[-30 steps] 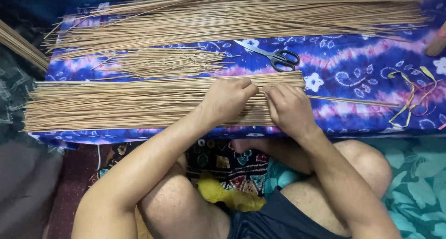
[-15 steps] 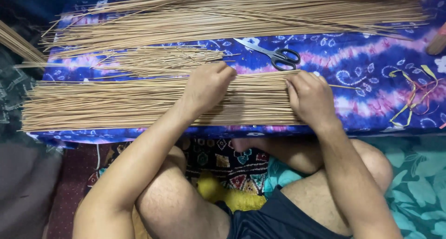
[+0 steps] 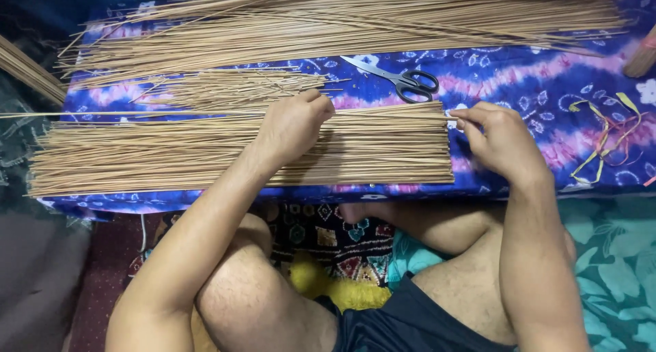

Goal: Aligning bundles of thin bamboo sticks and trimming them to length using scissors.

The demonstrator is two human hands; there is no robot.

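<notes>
Blue and purple patterned cloth (image 3: 533, 72) covers the work surface. Three spreads of thin tan sticks lie on it: a long loose spread (image 3: 342, 17) along the far edge, a flat near layer (image 3: 171, 154) with evened right ends, and a small scattered pile (image 3: 225, 89) between them. One pair of scissors (image 3: 403, 80), blades shut, lies just beyond the near layer. One tangle of yellow strips (image 3: 601, 130) at right. Left hand (image 3: 294, 123) presses flat on the near layer, fingers loosely curled. Right hand (image 3: 502, 140) at the layer's right end, fingertips pinched on the end of one stick. No containers seen.
</notes>
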